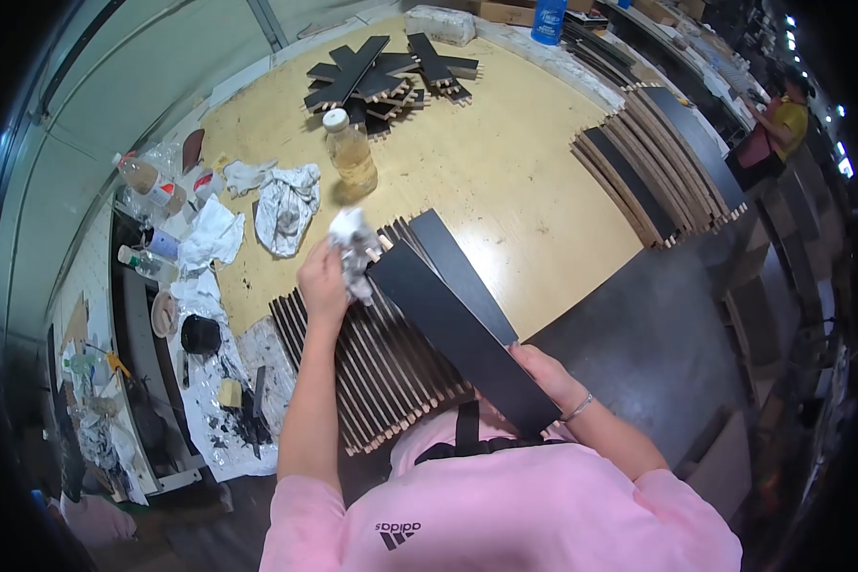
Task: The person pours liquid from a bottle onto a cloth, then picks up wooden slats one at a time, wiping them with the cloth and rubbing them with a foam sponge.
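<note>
My left hand (323, 280) is closed on a crumpled white rag (354, 250) with grey stains, beside the pegged far end of a black board (462, 334). My right hand (550, 375) grips the near part of that board, which slants down toward my body. Under and left of it lies a row of dark boards on edge (377, 372), with light wooden pegs at their ends. Another black board (462, 272) lies just beyond the held one. A bottle of yellowish liquid (353, 160) stands farther back on the table.
Black boards lie piled (367, 76) at the table's back, and more are stacked at right (648, 167). Cloths (287, 208), bottles (150, 181) and a black pot (200, 335) are at left. A person (785, 124) is at far right.
</note>
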